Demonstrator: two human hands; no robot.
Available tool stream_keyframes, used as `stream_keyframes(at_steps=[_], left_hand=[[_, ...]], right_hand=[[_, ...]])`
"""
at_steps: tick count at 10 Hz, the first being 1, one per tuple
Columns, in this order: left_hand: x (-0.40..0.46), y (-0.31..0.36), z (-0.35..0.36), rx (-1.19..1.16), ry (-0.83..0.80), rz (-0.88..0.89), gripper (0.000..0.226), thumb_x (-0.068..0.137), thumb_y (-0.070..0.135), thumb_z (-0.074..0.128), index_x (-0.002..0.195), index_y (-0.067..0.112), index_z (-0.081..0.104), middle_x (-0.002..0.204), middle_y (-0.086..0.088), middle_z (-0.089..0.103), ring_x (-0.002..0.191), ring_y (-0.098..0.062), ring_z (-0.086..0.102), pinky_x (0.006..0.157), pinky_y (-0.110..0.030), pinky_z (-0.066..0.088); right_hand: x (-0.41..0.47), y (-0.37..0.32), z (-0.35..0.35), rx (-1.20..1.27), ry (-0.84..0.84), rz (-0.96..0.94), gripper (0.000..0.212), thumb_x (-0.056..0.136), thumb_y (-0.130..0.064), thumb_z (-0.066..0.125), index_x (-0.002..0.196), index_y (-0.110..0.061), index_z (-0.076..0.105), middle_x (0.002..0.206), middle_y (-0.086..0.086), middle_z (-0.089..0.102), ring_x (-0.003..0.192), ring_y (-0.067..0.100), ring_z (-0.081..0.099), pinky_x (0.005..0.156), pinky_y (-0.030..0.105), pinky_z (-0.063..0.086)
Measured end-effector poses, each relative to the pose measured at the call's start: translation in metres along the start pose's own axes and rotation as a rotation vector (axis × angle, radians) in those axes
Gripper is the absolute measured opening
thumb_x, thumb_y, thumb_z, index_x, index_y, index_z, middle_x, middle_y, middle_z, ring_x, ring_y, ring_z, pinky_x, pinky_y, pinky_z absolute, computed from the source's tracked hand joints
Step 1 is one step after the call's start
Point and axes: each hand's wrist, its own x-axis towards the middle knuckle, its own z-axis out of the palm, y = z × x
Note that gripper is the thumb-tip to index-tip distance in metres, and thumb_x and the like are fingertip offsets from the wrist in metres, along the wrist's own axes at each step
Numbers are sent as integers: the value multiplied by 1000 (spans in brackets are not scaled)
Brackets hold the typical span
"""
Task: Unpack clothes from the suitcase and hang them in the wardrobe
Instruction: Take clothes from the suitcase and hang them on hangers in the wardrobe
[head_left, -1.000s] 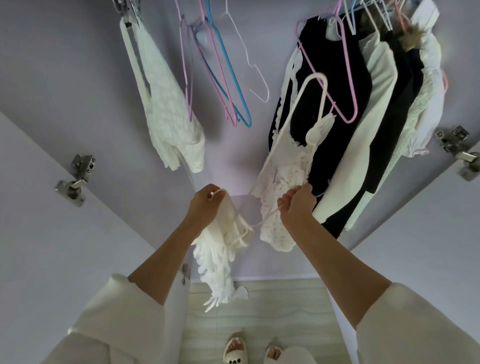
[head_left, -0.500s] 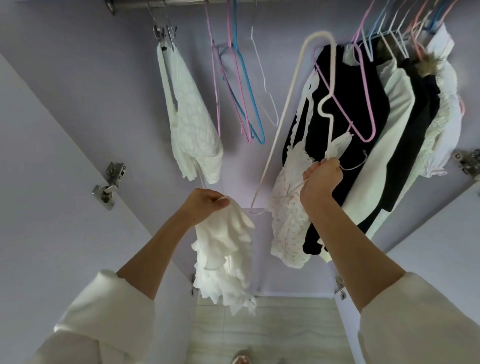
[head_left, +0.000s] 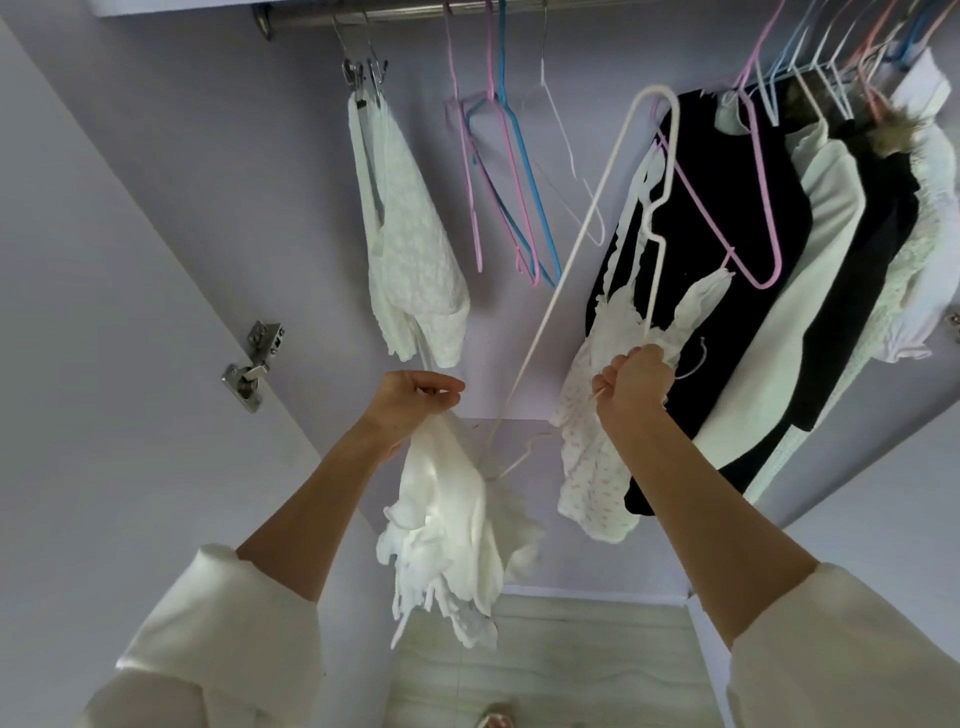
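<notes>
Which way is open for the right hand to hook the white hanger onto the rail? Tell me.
Probably straight up: the white hanger in the right hand points at a rail gap.

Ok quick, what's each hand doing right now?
Left hand: closed, gripping the white ruffled garment.
Right hand: closed, gripping the white hanger with the dotted white top.

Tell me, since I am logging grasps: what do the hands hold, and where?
Left hand grips the white ruffled garment at its top. Right hand grips the white hanger low down, with the dotted top.
</notes>
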Motion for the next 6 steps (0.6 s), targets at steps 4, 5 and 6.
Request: stream_keyframes(at_steps=[4, 5, 6], left_hand=[[7, 16, 2, -57, 69, -59, 24, 83, -10, 57, 98, 7, 64, 64, 0, 33, 56, -15, 35, 58, -29, 37], [6, 26, 9, -262, 41, -54, 18, 84, -6, 61, 88, 12, 66, 69, -1, 43, 63, -17, 44, 66, -33, 37], [6, 45, 15, -542, 20, -28, 22, 86, -9, 56, 82, 11, 62, 72, -1, 51, 62, -13, 51, 64, -24, 46]], right_hand=[[-17, -23, 23, -29, -157, -113, 34, 98, -13, 28, 65, -19, 34, 62, -3, 33, 50, 8, 33, 49, 19, 30], [-15, -4, 28, 7, -74, -249, 39, 99, -15, 28, 62, -15, 36, 58, -1, 34, 49, 12, 31, 50, 21, 29], [-10, 20, 25, -43, -39, -298, 39, 98, -14, 29, 59, -15, 32, 57, 1, 29, 51, 14, 26, 51, 24, 24]])
